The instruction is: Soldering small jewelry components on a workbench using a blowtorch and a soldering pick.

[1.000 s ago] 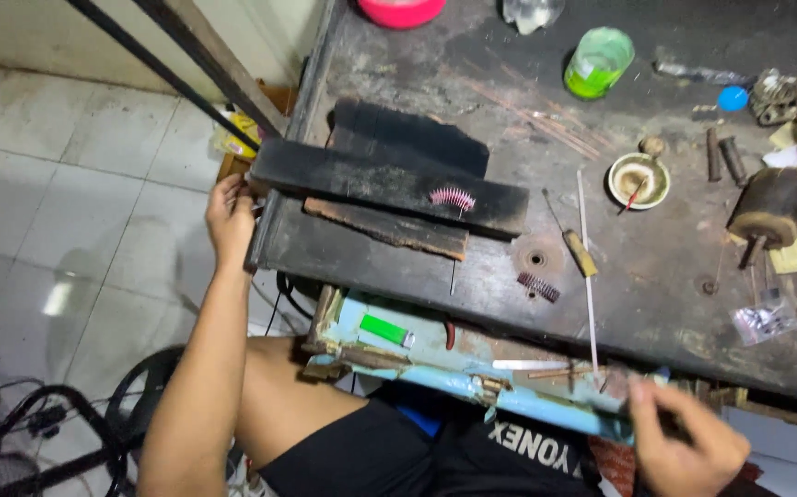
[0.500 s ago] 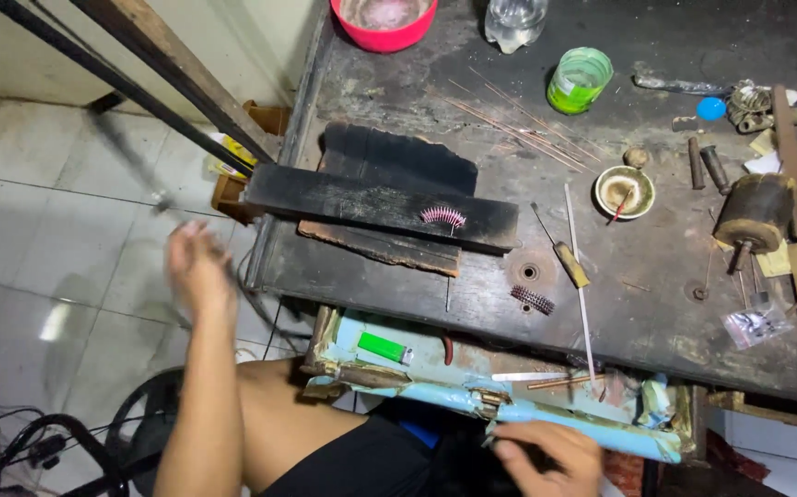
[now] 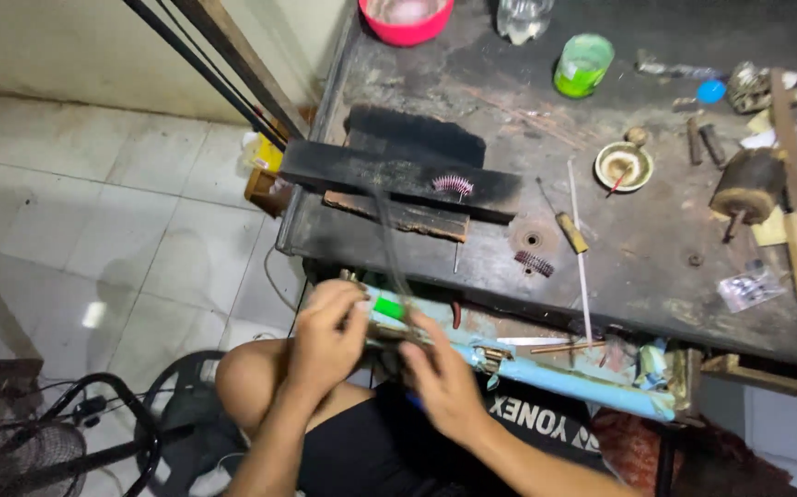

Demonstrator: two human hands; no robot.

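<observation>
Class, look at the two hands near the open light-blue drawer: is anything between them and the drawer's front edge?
Nothing visible does. The left hand and right hand already meet at the light-blue drawer front.

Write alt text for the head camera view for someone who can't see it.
Seated at a dark, cluttered workbench, a person brings the left hand and right hand together over a light blue tray at its front edge.

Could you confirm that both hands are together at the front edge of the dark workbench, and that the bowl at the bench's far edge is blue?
Not quite: the bowl at the far edge of the workbench is pink-red, not blue, as the head view shows. The rest holds: the left hand and the right hand are close together at the bench's front edge.
</observation>
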